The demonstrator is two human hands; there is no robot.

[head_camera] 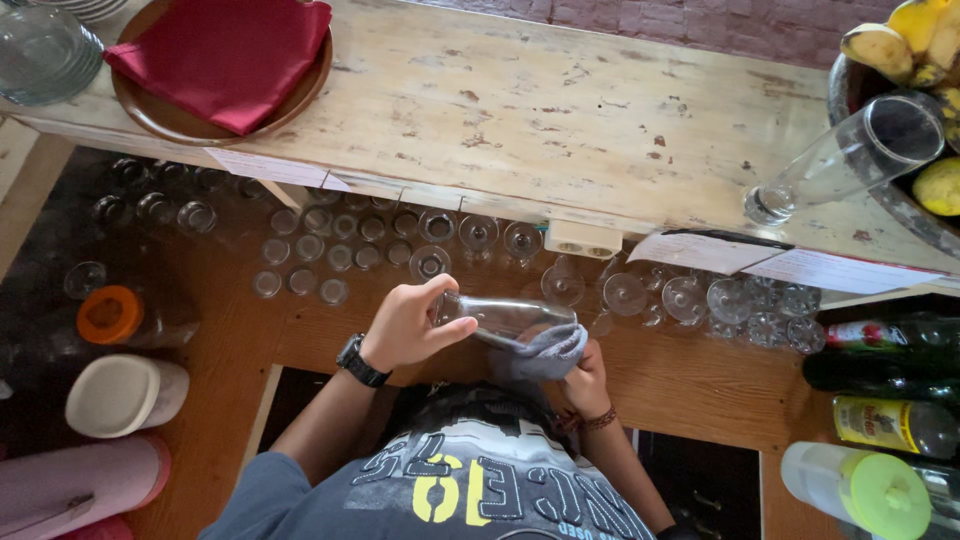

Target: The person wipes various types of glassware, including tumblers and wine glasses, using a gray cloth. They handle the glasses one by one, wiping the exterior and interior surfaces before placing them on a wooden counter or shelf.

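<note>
My left hand holds a clear glass on its side in a closed grip, at 6 o'clock below the worktop. My right hand clenches a grey cloth against the glass's 4 o'clock end. Upturned glasses stand at 12 o'clock.

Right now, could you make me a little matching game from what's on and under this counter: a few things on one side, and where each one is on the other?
Things:
1. red napkin
2. tall glass
3. grey cloth
4. orange lid

Places:
A. lying tilted on the counter beside the fruit bowl
B. on a jar on the lower shelf, far left
C. folded on a brown plate
D. in the right hand, pressed to the glass that the left hand holds

Pairs: 1-C, 2-A, 3-D, 4-B
</note>
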